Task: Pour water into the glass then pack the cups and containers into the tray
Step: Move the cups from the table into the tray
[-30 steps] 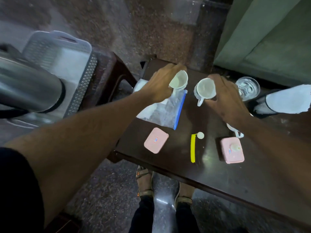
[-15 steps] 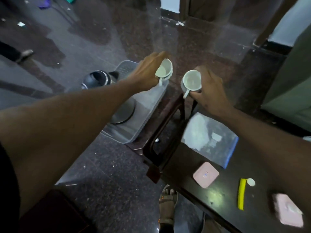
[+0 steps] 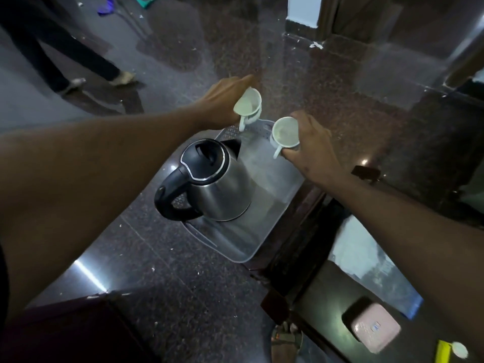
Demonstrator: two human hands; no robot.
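Note:
My left hand (image 3: 222, 100) holds a small white cup (image 3: 248, 103), tilted, above the far end of the grey plastic tray (image 3: 272, 218). My right hand (image 3: 311, 148) grips a second white cup (image 3: 285, 132) upright over the tray's far right corner. A steel kettle (image 3: 209, 184) with a black lid and handle stands in the tray, nearer to me than both cups. A pink square container (image 3: 375, 328) lies on the dark table (image 3: 322, 305) at the lower right. The glass is out of view.
A clear zip bag (image 3: 366, 255) with a blue edge lies on the table under my right forearm. A yellow stick (image 3: 442, 352) and a small white cap (image 3: 459, 349) sit at the bottom right. Another person's legs (image 3: 65, 61) stand on the floor at the upper left.
Both hands have carried the cups leftward from the table to above the tray. The view has swung left, so the kettle and tray are central and the glass is gone from view.

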